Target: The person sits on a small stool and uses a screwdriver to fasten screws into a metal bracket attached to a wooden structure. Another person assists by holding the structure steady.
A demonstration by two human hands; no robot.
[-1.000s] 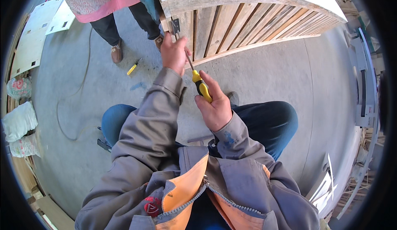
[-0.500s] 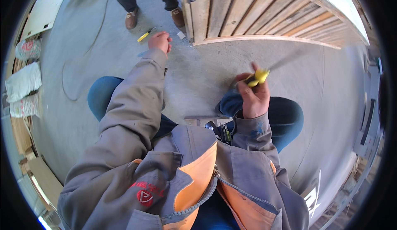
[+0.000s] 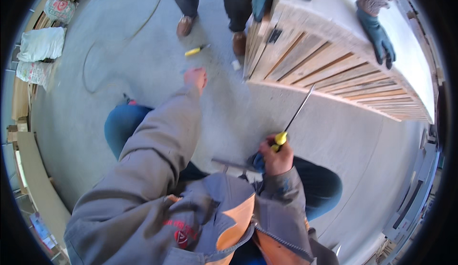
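Note:
My right hand (image 3: 278, 160) is wrapped round the yellow-and-black handle of a screwdriver (image 3: 299, 109). Its long metal shaft points up and to the right, and in this view the tip overlaps the lower edge of a slatted wooden crate (image 3: 312, 67). Over the floor, my left hand (image 3: 195, 79) is stretched forward with the fingers curled in. It is slightly blurred, and whatever the fingers may hold is hidden. Just beyond it lies a yellow-handled tool (image 3: 194, 51) on the concrete. A small white piece (image 3: 235, 65) sits near the crate's left corner.
Across from me stands a person in dark trousers and brown shoes (image 3: 185, 25); teal-gloved hands (image 3: 379, 38) rest on the crate. A cable (image 3: 86, 62) curves over the floor at left. White sacks (image 3: 42, 43) and boards (image 3: 40, 179) line the left side.
The view has shifted, bringing the crate lower and the other person's gloved hands into sight. My right hand appears lower, and the screwdriver's blurred shaft is now sharp. My left hand remains stretched forward.

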